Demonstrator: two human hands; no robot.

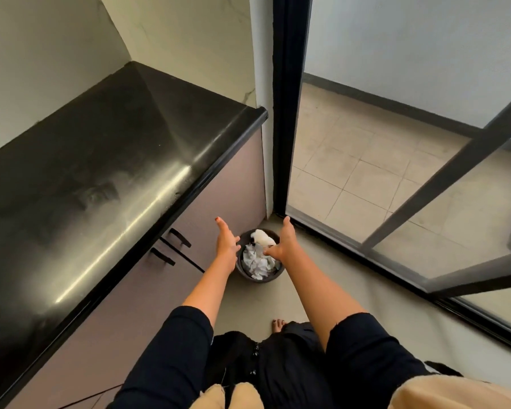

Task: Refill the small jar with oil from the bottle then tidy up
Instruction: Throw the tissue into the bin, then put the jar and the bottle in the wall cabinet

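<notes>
A small dark round waste bin stands on the floor in the corner, filled with crumpled white paper. A white wad of tissue lies on top at the bin's far side. My left hand hovers over the bin's left rim, fingers spread and empty. My right hand hangs over the bin's right side, fingers spread, holding nothing. No jar or oil bottle is in view.
A black countertop runs along the left, with cabinet doors and black handles beneath. A black-framed glass sliding door stands to the right, with a tiled balcony beyond. My bare foot is on the floor.
</notes>
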